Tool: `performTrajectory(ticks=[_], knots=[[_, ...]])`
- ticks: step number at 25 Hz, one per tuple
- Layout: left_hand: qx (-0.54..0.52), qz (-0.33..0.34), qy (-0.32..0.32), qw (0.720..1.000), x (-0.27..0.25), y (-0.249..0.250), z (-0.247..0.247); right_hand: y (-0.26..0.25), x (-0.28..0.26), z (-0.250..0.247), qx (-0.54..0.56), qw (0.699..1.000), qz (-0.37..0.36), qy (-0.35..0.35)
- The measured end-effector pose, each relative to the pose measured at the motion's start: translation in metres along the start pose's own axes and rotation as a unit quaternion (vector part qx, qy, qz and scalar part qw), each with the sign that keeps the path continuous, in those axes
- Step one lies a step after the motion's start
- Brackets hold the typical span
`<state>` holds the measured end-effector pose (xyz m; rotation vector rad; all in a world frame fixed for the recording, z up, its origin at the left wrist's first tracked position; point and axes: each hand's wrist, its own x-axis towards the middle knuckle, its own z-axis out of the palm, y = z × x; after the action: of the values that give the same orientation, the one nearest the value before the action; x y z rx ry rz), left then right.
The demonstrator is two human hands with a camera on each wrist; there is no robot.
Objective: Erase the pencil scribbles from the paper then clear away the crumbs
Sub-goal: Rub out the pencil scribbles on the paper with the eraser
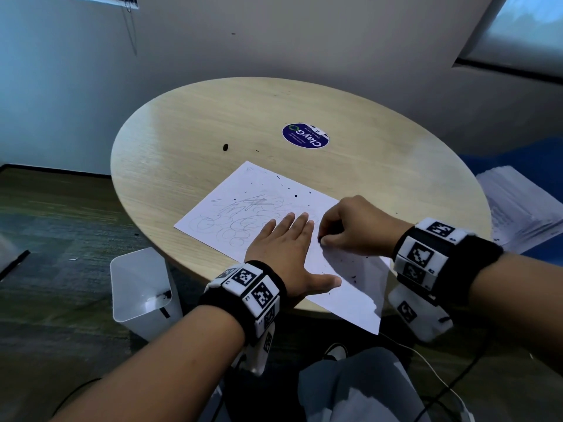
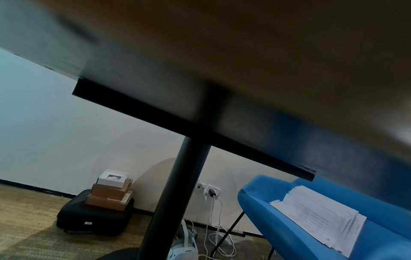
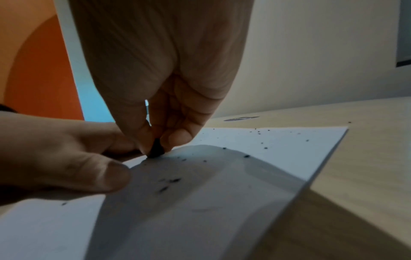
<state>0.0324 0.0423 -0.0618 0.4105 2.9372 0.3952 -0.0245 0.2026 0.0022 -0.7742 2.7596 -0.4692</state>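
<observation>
A white sheet of paper [image 1: 262, 205] lies on the round wooden table [image 1: 380, 166], its near corner hanging over the edge. Pencil scribbles [image 1: 240, 217] cover its left half. Dark eraser crumbs [image 1: 296, 196] dot the paper; more crumbs [image 3: 171, 181] lie close to the fingers in the right wrist view. My left hand [image 1: 286, 248] lies flat on the sheet, fingers straight, thumb [image 3: 95, 174] spread. My right hand [image 1: 350, 229] pinches a small black eraser [image 3: 156, 149] and presses its tip on the paper beside the left fingers. The left wrist view looks under the table.
A white bin [image 1: 141, 292] stands on the floor left of the table. A blue round sticker [image 1: 305, 136] and a dark speck [image 1: 225, 146] sit on the tabletop. A blue chair [image 2: 300, 228] at the right holds a stack of papers [image 1: 518, 205]. Cables lie by my knees.
</observation>
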Motion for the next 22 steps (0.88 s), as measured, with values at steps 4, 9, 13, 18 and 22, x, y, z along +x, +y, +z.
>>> performTrajectory(ticks=[4, 9, 13, 18, 22], knots=[[-0.001, 0.003, 0.006, 1.0, 0.0, 0.0, 0.0, -0.002, -0.004, 0.002, 0.018, 1.0, -0.004, -0.019], [0.001, -0.002, 0.0, 1.0, -0.001, 0.001, -0.001, 0.008, 0.008, -0.004, -0.002, 0.999, 0.029, 0.028], [0.0, -0.001, 0.001, 1.0, -0.001, 0.0, -0.001, 0.003, 0.005, -0.003, 0.009, 1.0, 0.015, -0.014], [0.004, -0.004, -0.005, 1.0, 0.0, 0.002, -0.001, 0.012, 0.016, -0.007, -0.01, 0.998, 0.041, 0.047], [0.003, -0.001, -0.005, 1.0, 0.0, 0.0, -0.001, 0.002, 0.007, -0.004, 0.01, 1.0, 0.003, -0.026]])
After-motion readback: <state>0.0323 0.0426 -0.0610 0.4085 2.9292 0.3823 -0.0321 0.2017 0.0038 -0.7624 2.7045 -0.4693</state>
